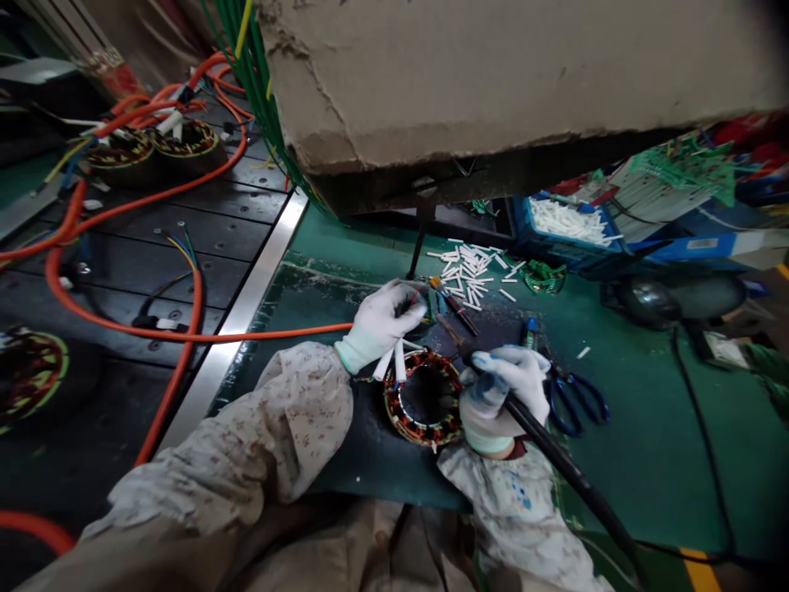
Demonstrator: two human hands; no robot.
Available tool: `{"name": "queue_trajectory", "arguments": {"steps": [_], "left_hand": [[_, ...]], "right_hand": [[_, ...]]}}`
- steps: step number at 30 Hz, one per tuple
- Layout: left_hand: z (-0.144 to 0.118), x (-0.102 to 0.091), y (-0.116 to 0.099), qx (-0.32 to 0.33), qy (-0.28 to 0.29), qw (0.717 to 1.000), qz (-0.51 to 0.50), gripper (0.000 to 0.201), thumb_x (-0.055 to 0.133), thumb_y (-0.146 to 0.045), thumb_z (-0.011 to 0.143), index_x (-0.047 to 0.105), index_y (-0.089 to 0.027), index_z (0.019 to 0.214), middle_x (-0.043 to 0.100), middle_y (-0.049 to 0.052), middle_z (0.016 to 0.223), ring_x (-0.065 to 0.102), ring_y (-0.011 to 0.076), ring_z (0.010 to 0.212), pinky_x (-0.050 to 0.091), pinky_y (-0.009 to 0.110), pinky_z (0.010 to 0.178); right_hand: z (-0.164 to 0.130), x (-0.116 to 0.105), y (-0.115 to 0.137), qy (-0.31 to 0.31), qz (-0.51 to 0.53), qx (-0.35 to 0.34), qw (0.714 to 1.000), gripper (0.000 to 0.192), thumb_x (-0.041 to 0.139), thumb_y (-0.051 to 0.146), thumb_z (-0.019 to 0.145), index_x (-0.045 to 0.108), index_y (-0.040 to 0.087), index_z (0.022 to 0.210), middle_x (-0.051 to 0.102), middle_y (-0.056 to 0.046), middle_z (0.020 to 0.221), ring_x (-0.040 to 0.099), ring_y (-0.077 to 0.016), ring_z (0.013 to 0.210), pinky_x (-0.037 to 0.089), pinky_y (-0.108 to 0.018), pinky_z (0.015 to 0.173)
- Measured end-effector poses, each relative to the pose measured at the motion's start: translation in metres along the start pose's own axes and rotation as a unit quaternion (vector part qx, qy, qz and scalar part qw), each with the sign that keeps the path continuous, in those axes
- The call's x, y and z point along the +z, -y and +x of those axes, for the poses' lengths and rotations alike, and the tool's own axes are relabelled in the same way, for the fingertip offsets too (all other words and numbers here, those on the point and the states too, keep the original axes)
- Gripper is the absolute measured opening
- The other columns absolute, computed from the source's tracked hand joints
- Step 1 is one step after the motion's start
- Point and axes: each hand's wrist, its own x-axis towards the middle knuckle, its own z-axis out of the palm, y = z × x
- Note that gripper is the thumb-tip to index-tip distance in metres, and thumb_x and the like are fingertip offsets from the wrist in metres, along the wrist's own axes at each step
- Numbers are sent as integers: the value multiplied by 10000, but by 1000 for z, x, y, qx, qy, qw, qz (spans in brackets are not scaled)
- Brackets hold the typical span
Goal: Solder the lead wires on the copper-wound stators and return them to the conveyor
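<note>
Stator (424, 400) sits on the green desk (641, 444) between both gloved hands; left hand (383, 322) pinches its wire leads (414, 289); right hand (502, 395) grips a black-handled tool (570, 470) beside its rim.

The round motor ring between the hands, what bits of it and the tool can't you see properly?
Head view:
- Stator ring: its right edge hides behind the right hand.
- Black tool: its tip is too small to make out; its cable runs off the bottom edge.
- Left hand: fingers cover what it pinches by the white sleeves.
</note>
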Motion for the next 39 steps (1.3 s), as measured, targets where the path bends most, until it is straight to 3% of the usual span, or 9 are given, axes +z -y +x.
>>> {"name": "queue_trajectory", "arguments": {"steps": [5,8,11,17,22,25,29,32,39], "left_hand": [[0,0,0,4,-1,1000,4,55,624,-212,868,655,-180,834,726,51,1067,687,176,1007,539,291,924],[0,0,1,19,-1,1000,8,48,622,-191,859,667,-177,849,723,54,1066,685,179,1015,542,296,928],[0,-1,0,33,0,999,17,89,616,-155,841,685,-170,894,715,59,1067,679,181,1031,540,294,932],[1,-4,-2,33,7,999,4,72,616,-198,873,680,-175,851,716,61,1069,686,181,1014,545,306,928],[4,-3,-1,13,-1,1000,-2,64,640,-218,870,681,-180,901,731,57,1047,691,190,1023,544,317,947],[4,0,0,-1,-15,1000,5,52,622,-204,877,670,-184,885,744,47,1018,698,186,1002,546,309,932],[2,2,2,5,-24,1000,-5,32,617,-185,871,645,-183,856,751,47,1050,700,174,1005,541,294,940],[1,3,5,1,-25,1000,-6,22,618,-177,864,636,-185,854,752,47,1053,701,172,1006,542,292,938],[2,4,6,-4,-21,1000,-9,21,619,-182,861,632,-188,845,752,48,1064,698,170,1013,539,298,947]], "right_hand": [[13,6,11,-28,18,-36,999,260,488,399,963,691,245,908,611,2,707,617,-174,707,469,-414,846],[31,23,17,48,7,-20,999,208,560,348,944,673,255,1092,684,-40,931,659,-192,867,519,-384,855],[42,40,18,125,-11,-16,992,316,552,292,938,610,273,1248,664,-64,1086,656,-195,981,551,-365,882],[39,40,17,124,-62,39,989,277,555,338,926,632,270,1184,647,-61,1045,636,-214,928,556,-420,878],[30,33,15,166,-114,70,977,303,568,358,921,643,285,1206,644,-63,1020,619,-222,890,533,-420,857],[22,26,12,84,-53,40,994,227,605,331,923,646,272,1139,668,-43,999,636,-205,896,508,-388,845],[15,11,12,-44,45,-23,998,135,536,305,970,656,245,961,640,15,785,609,-151,731,441,-358,805],[14,6,13,-54,60,-46,996,206,496,293,979,659,233,867,592,29,676,586,-145,674,414,-371,815],[14,8,10,-52,58,-55,995,139,558,272,914,683,241,863,585,31,695,564,-134,655,392,-365,823]]}}
